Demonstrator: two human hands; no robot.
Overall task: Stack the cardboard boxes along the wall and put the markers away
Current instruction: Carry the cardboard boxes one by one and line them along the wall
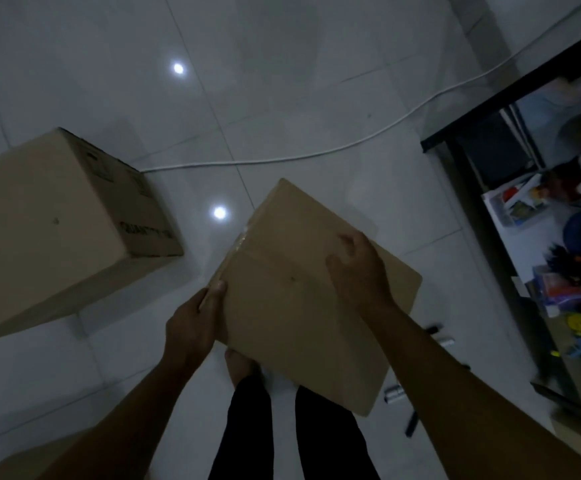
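Both hands gripped a plain brown cardboard box [302, 289]: left hand [192, 323] at its edge, right hand [358, 268] on top. Scattered markers [394, 393] lay on the white tiled floor [282, 98].

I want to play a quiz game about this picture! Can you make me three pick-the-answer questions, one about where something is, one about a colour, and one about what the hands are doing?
1. Where is the big box?
A. on the floor, on the person's left
B. on the shelf
C. on the held box

2. What colour is the cable on the floor?
A. red
B. white
C. green

3. What is happening to the smaller box?
A. it lies squashed flat
B. nobody touches it
C. both hands hold it

Answers: 1 A, it sits on the tiles at left. 2 B, it looks white. 3 C, the left hand grips its edge and the right hand rests on top.
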